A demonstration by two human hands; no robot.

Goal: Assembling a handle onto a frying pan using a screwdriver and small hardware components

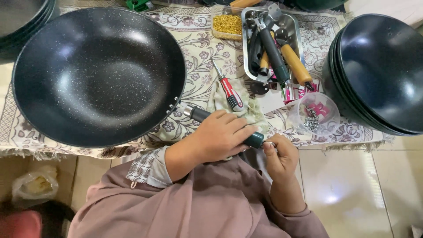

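Tiled floor, pale and glossy, w/ a patterned floral mat spread over it as the work surface; fringe along the near edge. The person sits at that edge, mauve sleeves in view.

Big black speckled wok lies on the mat, bowl up, its dark green handle pointing toward the lap. Left hand is wrapped over the handle, fingers clamped round the grip. Right hand sits at the handle's butt end, fingers pinched together on something small there; can't tell what, it's hidden.

To do this well, I'd judge: keep the left-hand grip firm so the handle doesn't rotate, keep the wok's weight resting on the mat, and line up the end piece straight w/ the handle axis before any twisting.

Around: red-handled screwdriver on a crumpled cloth just beyond the left hand; clear plastic cup w/ small screws, near the right hand; steel tray of tools w/ wooden and dark handles; tub of small gold bits beside it. Stack of black woks at right, another stack top left. Plastic bag on the floor, lower left.
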